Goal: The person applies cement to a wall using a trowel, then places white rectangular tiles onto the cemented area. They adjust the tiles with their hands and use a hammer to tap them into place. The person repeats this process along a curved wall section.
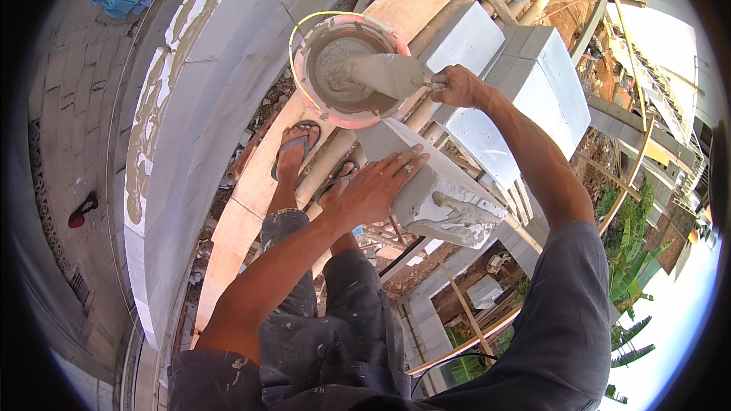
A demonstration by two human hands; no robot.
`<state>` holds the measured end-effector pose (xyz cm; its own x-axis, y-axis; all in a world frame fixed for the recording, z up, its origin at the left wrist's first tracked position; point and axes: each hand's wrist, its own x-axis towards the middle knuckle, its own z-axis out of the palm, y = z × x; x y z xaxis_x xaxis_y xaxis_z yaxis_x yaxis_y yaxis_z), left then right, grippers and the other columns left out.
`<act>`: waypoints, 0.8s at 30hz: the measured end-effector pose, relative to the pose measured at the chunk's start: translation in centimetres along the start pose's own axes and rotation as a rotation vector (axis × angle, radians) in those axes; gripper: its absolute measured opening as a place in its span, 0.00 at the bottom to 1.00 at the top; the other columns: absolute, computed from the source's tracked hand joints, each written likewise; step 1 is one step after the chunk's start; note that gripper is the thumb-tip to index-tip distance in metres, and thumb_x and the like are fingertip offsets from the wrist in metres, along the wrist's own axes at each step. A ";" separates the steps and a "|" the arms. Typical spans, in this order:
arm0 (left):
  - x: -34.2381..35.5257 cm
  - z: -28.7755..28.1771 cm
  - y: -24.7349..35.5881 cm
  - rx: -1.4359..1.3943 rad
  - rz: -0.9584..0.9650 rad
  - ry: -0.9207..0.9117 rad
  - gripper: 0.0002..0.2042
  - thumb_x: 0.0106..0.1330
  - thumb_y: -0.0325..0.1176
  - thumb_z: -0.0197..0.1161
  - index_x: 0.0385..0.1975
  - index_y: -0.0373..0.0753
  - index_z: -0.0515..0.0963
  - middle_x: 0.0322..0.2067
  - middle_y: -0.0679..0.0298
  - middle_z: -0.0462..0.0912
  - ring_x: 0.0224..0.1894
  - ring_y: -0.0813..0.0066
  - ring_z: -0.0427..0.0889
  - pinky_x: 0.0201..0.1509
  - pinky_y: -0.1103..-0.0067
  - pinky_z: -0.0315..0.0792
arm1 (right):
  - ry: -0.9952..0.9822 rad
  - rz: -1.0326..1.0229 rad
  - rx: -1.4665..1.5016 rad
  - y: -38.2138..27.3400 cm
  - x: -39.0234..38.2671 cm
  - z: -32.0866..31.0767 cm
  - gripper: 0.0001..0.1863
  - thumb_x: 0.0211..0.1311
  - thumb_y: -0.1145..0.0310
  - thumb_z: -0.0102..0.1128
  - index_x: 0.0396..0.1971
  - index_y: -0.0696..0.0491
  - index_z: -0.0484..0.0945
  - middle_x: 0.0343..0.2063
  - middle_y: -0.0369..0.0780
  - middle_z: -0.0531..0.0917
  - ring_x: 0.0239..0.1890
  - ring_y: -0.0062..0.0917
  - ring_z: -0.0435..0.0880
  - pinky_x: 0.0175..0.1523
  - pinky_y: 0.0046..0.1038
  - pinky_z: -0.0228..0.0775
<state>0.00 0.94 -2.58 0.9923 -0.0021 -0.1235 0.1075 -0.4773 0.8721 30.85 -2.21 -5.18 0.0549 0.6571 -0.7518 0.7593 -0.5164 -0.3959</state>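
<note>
My left hand (375,186) lies flat on the top face of a white lightweight block (449,183) that rests tilted in front of me; its near end is smeared with grey mortar. My right hand (455,85) grips the handle of a trowel (387,74) whose mortar-coated blade reaches over a round bucket (314,39) with grey mortar in it. The bucket has a pinkish rim and a yellow wire handle and stands on a wooden plank (259,183) of the scaffold.
A white block wall (205,106) with mortar on its top curves along the left. More white blocks (541,76) are stacked on the right by bamboo poles (495,0). My sandalled feet (293,148) stand on the plank. Ground and green plants lie far below at the right.
</note>
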 end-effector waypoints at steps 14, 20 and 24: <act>-0.4 -1.3 1.4 0.003 -0.179 -0.044 0.52 0.43 0.17 0.62 0.74 0.47 0.48 0.56 0.52 0.75 0.55 0.45 0.74 0.56 0.62 0.70 | 0.414 0.180 0.040 -8.3 -35.4 4.7 0.15 0.46 0.69 0.60 0.38 0.55 0.79 0.26 0.44 0.80 0.29 0.40 0.82 0.36 0.37 0.76; -0.1 -0.9 0.8 0.035 -0.318 -0.118 0.50 0.47 0.21 0.67 0.74 0.46 0.49 0.66 0.51 0.66 0.64 0.50 0.70 0.62 0.67 0.68 | 0.630 0.277 -0.037 -9.3 -37.9 12.5 0.13 0.49 0.71 0.63 0.37 0.55 0.78 0.25 0.40 0.76 0.29 0.36 0.79 0.36 0.36 0.73; -0.2 -0.7 0.2 -0.049 -0.187 -0.042 0.53 0.45 0.23 0.70 0.74 0.47 0.47 0.67 0.50 0.65 0.65 0.48 0.68 0.63 0.65 0.68 | 0.696 0.267 -0.006 -7.5 -39.8 15.7 0.15 0.48 0.72 0.64 0.39 0.56 0.79 0.29 0.40 0.78 0.31 0.35 0.79 0.37 0.36 0.72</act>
<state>-0.17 1.45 -2.06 0.9513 0.0454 -0.3048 0.2941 -0.4294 0.8539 12.79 -33.07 19.45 0.6344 0.7067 -0.3131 0.6663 -0.7053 -0.2419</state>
